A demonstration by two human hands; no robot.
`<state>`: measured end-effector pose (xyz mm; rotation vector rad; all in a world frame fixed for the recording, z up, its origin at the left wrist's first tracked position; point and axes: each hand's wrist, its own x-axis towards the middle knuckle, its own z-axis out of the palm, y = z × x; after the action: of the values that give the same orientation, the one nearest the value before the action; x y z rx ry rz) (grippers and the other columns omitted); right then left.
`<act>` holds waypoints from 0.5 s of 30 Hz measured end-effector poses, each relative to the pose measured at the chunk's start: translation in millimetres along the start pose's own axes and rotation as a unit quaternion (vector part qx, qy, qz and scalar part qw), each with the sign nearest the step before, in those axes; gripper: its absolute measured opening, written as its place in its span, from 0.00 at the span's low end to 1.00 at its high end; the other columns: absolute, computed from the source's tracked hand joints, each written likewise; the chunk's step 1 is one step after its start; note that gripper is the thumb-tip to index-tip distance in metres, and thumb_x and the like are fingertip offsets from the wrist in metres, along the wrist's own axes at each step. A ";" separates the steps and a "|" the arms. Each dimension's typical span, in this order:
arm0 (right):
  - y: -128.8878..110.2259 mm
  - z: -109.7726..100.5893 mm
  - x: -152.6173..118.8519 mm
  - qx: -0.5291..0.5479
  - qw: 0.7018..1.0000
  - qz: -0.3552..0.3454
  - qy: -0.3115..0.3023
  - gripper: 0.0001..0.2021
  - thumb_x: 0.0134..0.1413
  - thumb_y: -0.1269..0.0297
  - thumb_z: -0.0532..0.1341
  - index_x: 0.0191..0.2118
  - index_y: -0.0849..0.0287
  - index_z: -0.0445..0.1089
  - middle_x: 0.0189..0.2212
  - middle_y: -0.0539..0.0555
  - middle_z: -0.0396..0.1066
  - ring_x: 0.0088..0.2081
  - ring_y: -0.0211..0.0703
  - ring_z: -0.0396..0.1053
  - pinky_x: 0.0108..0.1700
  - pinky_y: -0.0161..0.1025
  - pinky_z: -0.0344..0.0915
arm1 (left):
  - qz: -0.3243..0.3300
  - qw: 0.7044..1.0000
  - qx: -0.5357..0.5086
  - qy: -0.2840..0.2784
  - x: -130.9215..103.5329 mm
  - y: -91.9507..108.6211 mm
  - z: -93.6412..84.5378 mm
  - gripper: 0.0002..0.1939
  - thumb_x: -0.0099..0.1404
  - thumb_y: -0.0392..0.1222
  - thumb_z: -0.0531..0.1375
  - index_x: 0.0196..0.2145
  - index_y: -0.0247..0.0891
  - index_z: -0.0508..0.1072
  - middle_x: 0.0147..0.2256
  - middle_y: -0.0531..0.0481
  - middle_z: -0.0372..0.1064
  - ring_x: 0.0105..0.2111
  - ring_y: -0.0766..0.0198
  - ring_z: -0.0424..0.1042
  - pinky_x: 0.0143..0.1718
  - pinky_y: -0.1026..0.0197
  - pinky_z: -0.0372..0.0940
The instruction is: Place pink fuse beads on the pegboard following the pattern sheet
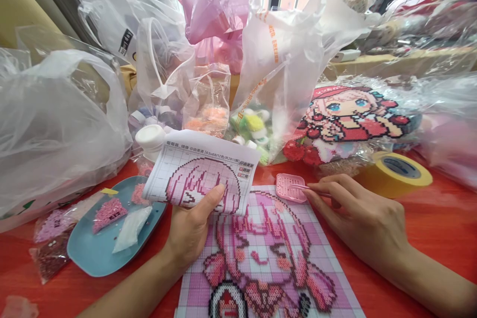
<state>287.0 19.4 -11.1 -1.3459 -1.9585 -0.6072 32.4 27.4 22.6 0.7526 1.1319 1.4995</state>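
Observation:
My left hand grips a printed pattern sheet, thumb on top, the paper tilted up above the board. Pinched in my right hand is a pair of pink tweezers, whose tips reach over a small pink bead tray. Below both hands lies a pegboard with a pink-and-white checked grid. On it a fuse bead figure of a pink-haired character is laid out, its upper part partly covered by the sheet. Whether the tweezers hold a bead is too small to tell.
To the left is a blue plate with bead packets; further bead bags lie beside it. Plastic bags crowd the back. A finished bead figure leans at the back right, near a yellow tape roll.

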 end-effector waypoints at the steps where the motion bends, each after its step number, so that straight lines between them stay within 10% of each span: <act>1: -0.1 0.1 -0.1 0.002 1.000 0.000 -0.001 0.12 0.62 0.58 0.60 0.34 0.59 0.75 0.31 0.49 0.77 0.22 0.31 0.69 0.21 0.33 0.53 | 0.000 1.000 0.000 -0.002 0.1 -0.1 -0.1 0.32 0.49 0.38 0.73 0.53 0.41 0.73 0.47 0.49 0.78 0.51 0.51 0.74 0.56 0.52 0.65; 15: -4.9 -3.3 2.8 0.049 0.999 0.000 0.024 0.07 0.60 0.62 0.63 0.35 0.59 0.74 0.30 0.50 0.76 0.22 0.30 0.67 0.23 0.31 0.57 | -0.001 1.000 -0.004 -0.003 0.3 -0.3 0.0 0.33 0.48 0.38 0.74 0.53 0.41 0.73 0.43 0.51 0.80 0.47 0.55 0.76 0.53 0.56 0.67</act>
<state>282.5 17.1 -6.8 -1.2606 -1.9255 -0.5324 32.5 27.7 22.3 0.7505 1.1215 1.4980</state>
